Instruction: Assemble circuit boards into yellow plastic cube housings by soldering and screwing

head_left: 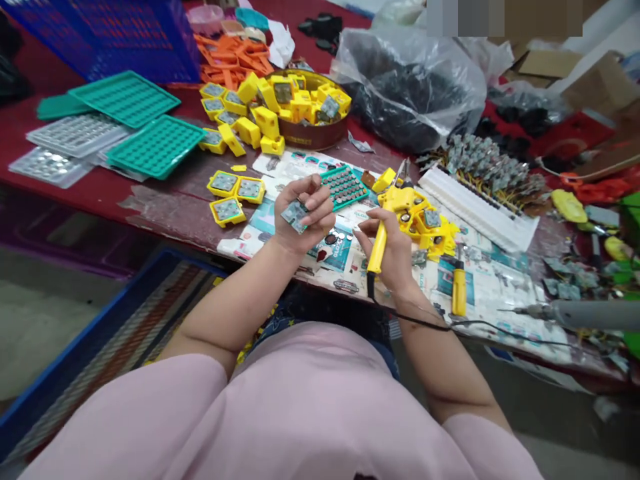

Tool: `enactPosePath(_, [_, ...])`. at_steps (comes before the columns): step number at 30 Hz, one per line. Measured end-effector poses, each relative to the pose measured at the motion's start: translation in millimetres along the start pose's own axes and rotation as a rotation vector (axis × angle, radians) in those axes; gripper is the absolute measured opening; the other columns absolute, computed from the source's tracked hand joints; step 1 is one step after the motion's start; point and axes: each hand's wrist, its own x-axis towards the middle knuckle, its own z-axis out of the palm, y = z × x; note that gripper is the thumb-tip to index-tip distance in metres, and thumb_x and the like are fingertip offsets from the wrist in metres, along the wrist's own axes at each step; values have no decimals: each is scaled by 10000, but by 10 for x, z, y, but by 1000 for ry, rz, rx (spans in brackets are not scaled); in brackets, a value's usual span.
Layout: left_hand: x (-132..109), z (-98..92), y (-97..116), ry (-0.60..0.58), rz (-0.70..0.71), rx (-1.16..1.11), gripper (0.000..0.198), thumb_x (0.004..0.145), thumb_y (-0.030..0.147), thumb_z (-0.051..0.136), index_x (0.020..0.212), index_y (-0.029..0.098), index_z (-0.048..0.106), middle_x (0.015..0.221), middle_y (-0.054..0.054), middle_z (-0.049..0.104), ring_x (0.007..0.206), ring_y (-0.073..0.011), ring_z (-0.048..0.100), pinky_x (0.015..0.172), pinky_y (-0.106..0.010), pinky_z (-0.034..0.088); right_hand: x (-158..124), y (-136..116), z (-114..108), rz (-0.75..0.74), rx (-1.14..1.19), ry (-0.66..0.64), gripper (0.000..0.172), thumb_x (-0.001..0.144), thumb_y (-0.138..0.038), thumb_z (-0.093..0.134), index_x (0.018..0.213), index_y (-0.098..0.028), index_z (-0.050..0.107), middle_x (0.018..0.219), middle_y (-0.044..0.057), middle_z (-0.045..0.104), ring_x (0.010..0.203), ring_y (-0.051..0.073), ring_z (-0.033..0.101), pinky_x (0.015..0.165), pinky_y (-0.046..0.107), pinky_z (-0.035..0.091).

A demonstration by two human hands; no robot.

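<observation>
My left hand (309,212) is raised over the front of the table, its fingers curled round a small grey circuit board (295,215). To its right, my right hand (393,245) grips a yellow soldering iron (379,248) with a black cord; I cannot make out its tip. The thumb and fingertips of that hand are close together near a tiny pale bit. Behind both hands lies a green tray (345,187) of round button cells. A few loose cells (341,237) lie between the hands. Yellow plastic housings (433,230) are heaped beyond my right hand.
Left are yellow cases with boards (227,210), green trays (155,147) and a blue crate (130,40). A brown tub (310,133) of yellow housings stands behind. Rightward are a white foam strip (475,207), a yellow-handled screwdriver (459,290) and a grey electric screwdriver (590,315).
</observation>
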Motion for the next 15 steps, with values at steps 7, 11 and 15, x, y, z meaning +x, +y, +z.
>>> enactPosePath(7, [-277, -8, -126, -171, -55, 835, 128, 750, 159, 714, 642, 153, 647, 528, 21, 578, 437, -65, 520, 444, -164, 391, -287, -25, -588, -89, -116, -78, 328, 875, -414, 698, 1136, -269, 561, 1038, 20, 755, 984, 215, 737, 884, 385, 592])
enactPosePath(11, [-339, -86, -246, -319, -19, 1203, 120, 753, 271, 699, 773, 152, 703, 659, 14, 664, 584, -83, 582, 550, -170, 443, -538, 153, -745, -223, -392, -173, 584, 763, -579, 758, 1193, -225, 581, 1138, 109, 731, 1023, 310, 693, 896, 474, 580])
enactPosePath(15, [-265, -90, -359, -417, 96, 1493, 235, 814, 280, 576, 899, 142, 746, 795, -26, 731, 697, -114, 630, 648, -209, 477, -648, 303, -631, -277, -429, -201, 524, 834, -524, 700, 1238, -221, 560, 1169, 126, 724, 998, 310, 671, 889, 480, 572])
